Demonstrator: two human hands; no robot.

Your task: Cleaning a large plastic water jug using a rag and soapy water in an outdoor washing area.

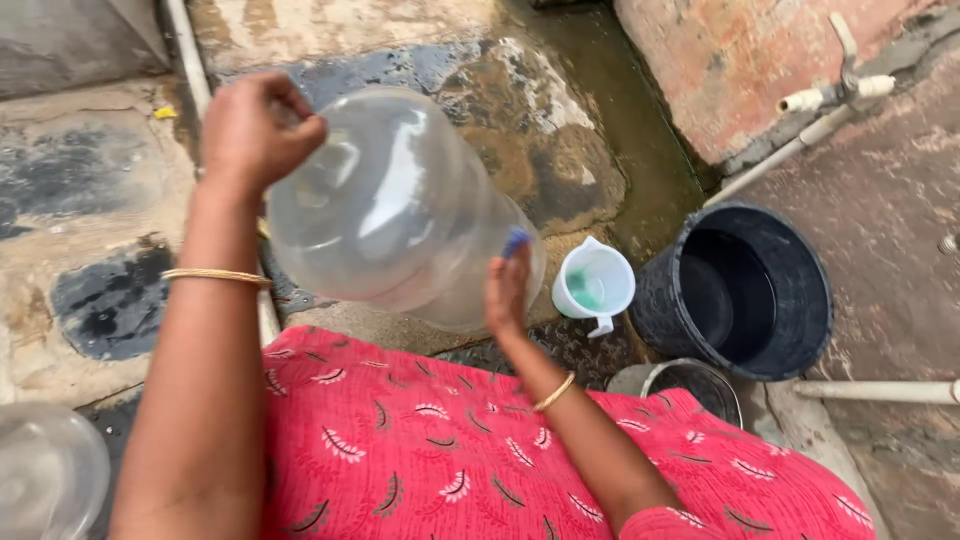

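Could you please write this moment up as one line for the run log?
left hand: grips clear jug base | right hand: at its blue-capped neck | jug: tilted, off ground | nearby: white mug, black bucket

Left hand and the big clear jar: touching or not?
Touching. The head view shows the left hand closed around the handle at the base end of the big clear jar, fingers wrapped over the plastic with no gap.

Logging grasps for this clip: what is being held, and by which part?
Large clear plastic jar: left hand grips its moulded handle, right hand steadies the neck end near a blue cap.
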